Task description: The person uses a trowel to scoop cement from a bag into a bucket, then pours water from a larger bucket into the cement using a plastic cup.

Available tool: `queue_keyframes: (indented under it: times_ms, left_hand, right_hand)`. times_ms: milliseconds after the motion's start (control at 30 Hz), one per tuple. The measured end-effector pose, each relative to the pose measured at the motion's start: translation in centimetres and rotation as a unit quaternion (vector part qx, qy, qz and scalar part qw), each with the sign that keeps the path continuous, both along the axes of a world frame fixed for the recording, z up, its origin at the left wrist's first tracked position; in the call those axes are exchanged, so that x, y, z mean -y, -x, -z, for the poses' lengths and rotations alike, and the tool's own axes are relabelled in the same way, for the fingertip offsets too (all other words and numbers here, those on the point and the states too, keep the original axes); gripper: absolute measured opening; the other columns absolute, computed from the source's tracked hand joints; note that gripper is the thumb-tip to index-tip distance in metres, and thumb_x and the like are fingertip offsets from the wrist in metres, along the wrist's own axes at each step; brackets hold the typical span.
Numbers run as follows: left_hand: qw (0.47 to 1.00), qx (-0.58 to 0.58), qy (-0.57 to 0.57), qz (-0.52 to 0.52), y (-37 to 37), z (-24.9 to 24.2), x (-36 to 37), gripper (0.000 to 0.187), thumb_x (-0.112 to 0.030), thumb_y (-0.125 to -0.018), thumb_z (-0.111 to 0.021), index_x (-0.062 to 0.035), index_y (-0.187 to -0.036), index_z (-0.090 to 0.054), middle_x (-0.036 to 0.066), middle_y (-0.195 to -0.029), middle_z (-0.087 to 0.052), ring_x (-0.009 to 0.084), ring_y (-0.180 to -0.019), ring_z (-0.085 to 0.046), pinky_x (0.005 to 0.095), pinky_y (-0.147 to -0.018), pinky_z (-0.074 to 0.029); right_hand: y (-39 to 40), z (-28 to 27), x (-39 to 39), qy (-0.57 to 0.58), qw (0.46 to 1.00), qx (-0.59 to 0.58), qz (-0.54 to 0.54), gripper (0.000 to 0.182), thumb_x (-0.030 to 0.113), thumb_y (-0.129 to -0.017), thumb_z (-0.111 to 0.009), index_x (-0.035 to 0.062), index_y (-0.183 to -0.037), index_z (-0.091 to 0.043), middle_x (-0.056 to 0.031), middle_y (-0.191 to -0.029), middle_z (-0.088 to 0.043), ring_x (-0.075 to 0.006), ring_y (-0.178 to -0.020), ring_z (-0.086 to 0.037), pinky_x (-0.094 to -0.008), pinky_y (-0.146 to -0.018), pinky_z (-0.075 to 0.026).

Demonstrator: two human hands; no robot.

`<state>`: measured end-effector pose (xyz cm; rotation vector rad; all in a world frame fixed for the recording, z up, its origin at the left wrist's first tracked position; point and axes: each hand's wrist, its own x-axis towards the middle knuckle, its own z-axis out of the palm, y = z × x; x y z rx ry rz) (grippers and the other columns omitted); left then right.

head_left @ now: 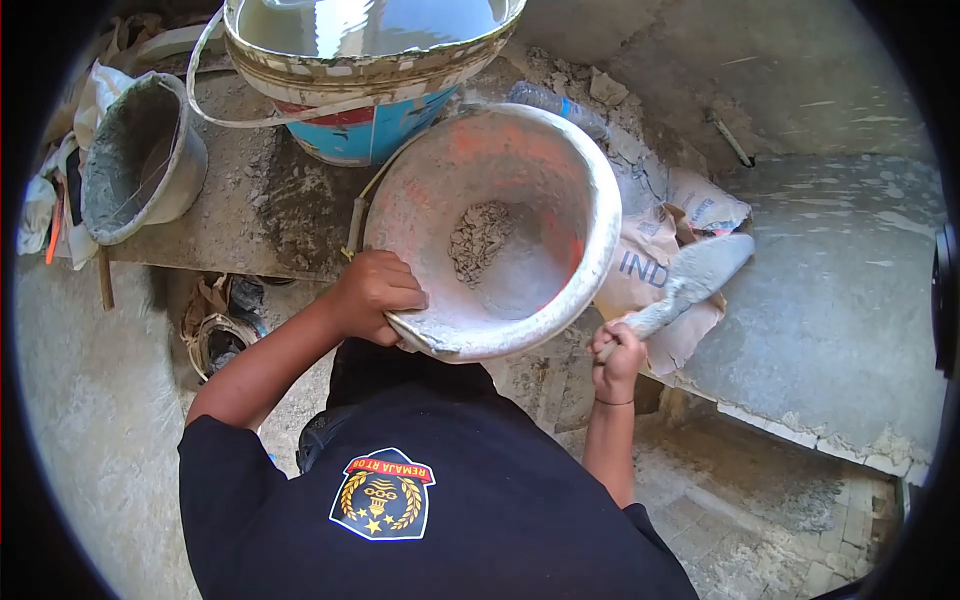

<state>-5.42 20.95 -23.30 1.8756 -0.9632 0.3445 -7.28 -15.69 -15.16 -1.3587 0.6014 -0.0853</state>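
My left hand (375, 297) grips the near left rim of a cement-crusted bucket (412, 205), fingers over the edge. The bucket tilts so that its mouth faces me. Orange patches show through the grey coating inside, and a small heap of crumbly grey material (480, 240) lies at its bottom. In my right hand (618, 357), closed round the handle, is a trowel (705, 270) caked in grey. Its blade points up and right, outside the bucket and over a torn paper cement bag (640, 262).
A large pail of water (370, 125) with a handle stands behind the bucket. Farther left is a grey mortar-stained bucket (190, 180). A plastic bottle (560, 105) and rubble lie behind. A concrete ledge (830, 320) runs along the right; a container (215, 340) sits lower left.
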Motion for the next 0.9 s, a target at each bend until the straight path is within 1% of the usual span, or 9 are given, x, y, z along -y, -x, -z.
queue_keyframes:
  times_ms: [33,100,267,367,433,667,733,800,900]
  left_hand:
    - [1.000,0.003,0.000,0.003,-0.2,0.0,0.0,0.029,-0.020,-0.044,-0.070,-0.0099,-0.071,-0.065,0.002,-0.064,-0.059,0.0235,-0.062,-0.060,0.0365,-0.056,-0.044]
    - [0.999,0.011,0.032,-0.007,-0.4,0.0,-0.3,0.029,-0.019,-0.045,-0.071,-0.0095,-0.072,-0.066,0.001,-0.065,-0.061,0.0232,-0.062,-0.060,0.0366,-0.057,-0.045]
    - [0.998,0.065,-0.017,0.003,-1.5,-1.1,-1.0,0.028,-0.018,-0.049,-0.072,-0.0101,-0.074,-0.063,0.001,-0.069,-0.060,0.0226,-0.067,-0.060,0.0358,-0.061,-0.045]
    - [0.992,0.108,-0.064,0.027,-2.9,-2.3,-1.7,0.028,-0.019,-0.052,-0.071,-0.0101,-0.077,-0.060,0.001,-0.072,-0.057,0.0220,-0.073,-0.059,0.0352,-0.065,-0.045]
    - [0.988,0.118,-0.087,0.041,-3.3,-2.6,-1.8,0.028,-0.019,-0.054,-0.070,-0.0099,-0.078,-0.058,0.002,-0.074,-0.055,0.0218,-0.075,-0.059,0.0349,-0.067,-0.045]
    - [0.960,0.219,-0.114,0.133,-4.8,-4.3,0.8,0.015,-0.017,-0.070,-0.061,-0.0074,-0.081,-0.056,0.002,-0.077,-0.052,0.0203,-0.077,-0.057,0.0344,-0.071,-0.046]
    - [0.955,0.251,-0.095,0.123,-5.6,-5.2,1.6,0.012,-0.015,-0.072,-0.060,-0.0076,-0.081,-0.056,0.002,-0.081,-0.055,0.0202,-0.083,-0.059,0.0340,-0.077,-0.047]
    - [0.953,0.256,-0.112,0.115,-6.6,-5.1,2.0,0.014,-0.015,-0.072,-0.060,-0.0085,-0.084,-0.058,0.002,-0.087,-0.058,0.0207,-0.090,-0.060,0.0354,-0.082,-0.047]
    - [0.954,0.236,-0.168,0.075,-8.1,-3.3,1.9,0.021,-0.018,-0.072,-0.063,-0.0111,-0.092,-0.064,0.003,-0.101,-0.063,0.0227,-0.103,-0.059,0.0389,-0.091,-0.044]
  right_hand:
    - [0.6,0.2,-0.3,0.000,1.000,0.003,0.003,0.005,0.000,-0.078,-0.055,0.0021,-0.079,-0.050,-0.0083,-0.060,-0.052,-0.0165,-0.044,-0.049,-0.0294,-0.042,-0.041]
    - [2.3,0.7,-0.4,0.003,0.961,-0.162,-0.226,0.011,0.000,-0.077,-0.054,0.0042,-0.085,-0.047,-0.0062,-0.058,-0.049,-0.0176,-0.042,-0.048,-0.0314,-0.040,-0.041]
    - [3.3,1.6,1.3,0.044,0.963,-0.146,-0.224,0.015,-0.002,-0.074,-0.056,0.0034,-0.085,-0.047,-0.0081,-0.059,-0.050,-0.0186,-0.043,-0.050,-0.0311,-0.040,-0.042]
    - [4.2,2.4,0.2,0.041,0.982,-0.099,-0.157,0.015,-0.001,-0.074,-0.056,0.0026,-0.086,-0.048,-0.0083,-0.062,-0.051,-0.0179,-0.043,-0.050,-0.0308,-0.040,-0.043]
    - [4.9,3.2,-0.1,0.109,0.985,-0.036,-0.126,0.021,-0.004,-0.074,-0.057,0.0002,-0.093,-0.049,-0.0081,-0.066,-0.055,-0.0163,-0.046,-0.052,-0.0299,-0.043,-0.045]
    - [8.4,2.6,0.1,0.139,0.980,-0.031,-0.140,0.017,0.001,-0.074,-0.060,0.0002,-0.089,-0.052,-0.0059,-0.064,-0.055,-0.0141,-0.048,-0.053,-0.0269,-0.045,-0.044]
    - [8.9,2.5,0.2,0.175,0.980,0.027,-0.096,0.026,0.006,-0.078,-0.059,-0.0055,-0.101,-0.055,-0.0091,-0.069,-0.060,-0.0162,-0.049,-0.056,-0.0262,-0.044,-0.045]
    - [8.9,2.4,0.1,0.161,0.982,0.054,-0.083,0.024,0.003,-0.076,-0.058,-0.0061,-0.098,-0.056,-0.0107,-0.069,-0.062,-0.0170,-0.049,-0.056,-0.0268,-0.043,-0.044]
    - [9.4,4.4,0.1,0.090,0.990,-0.002,-0.107,0.015,-0.001,-0.071,-0.057,-0.0021,-0.085,-0.054,-0.0109,-0.061,-0.056,-0.0202,-0.045,-0.054,-0.0295,-0.041,-0.043]
